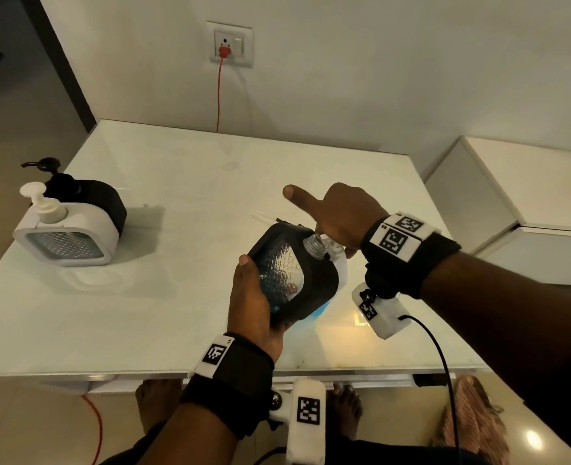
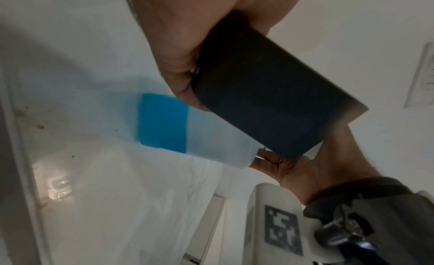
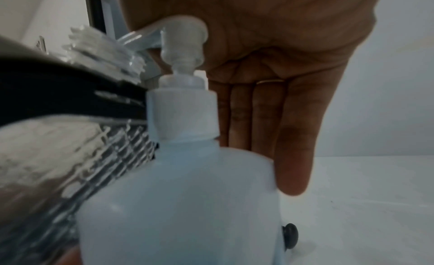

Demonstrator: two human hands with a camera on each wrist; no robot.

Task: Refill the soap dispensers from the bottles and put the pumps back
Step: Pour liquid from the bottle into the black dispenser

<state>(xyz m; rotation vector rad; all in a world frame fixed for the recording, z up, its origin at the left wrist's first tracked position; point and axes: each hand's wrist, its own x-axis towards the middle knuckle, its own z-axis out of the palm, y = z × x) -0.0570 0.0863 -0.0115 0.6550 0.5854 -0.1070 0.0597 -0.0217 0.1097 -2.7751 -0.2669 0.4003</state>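
My left hand (image 1: 255,297) is gripping the tilted black dispenser (image 1: 294,276); only the right wrist view is showing my right hand (image 3: 270,55), fingers (image 3: 293,139) straight, pressing the bottle's pump (image 3: 183,42)

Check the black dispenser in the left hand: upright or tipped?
Tipped. The left hand holds the black dispenser tilted, its clear pumpless neck angled toward the white refill bottle.

Black-framed dispenser (image 1: 294,276) with clear quilted diamond-patterned window; translucent white refill bottle (image 2: 202,139) holding bright blue soap (image 2: 163,122), white pump (image 3: 183,51). White-framed dispenser (image 1: 66,236), white pump; black dispenser (image 1: 99,199). Red cable (image 1: 219,95). Pale glossy table (image 1: 143,313).
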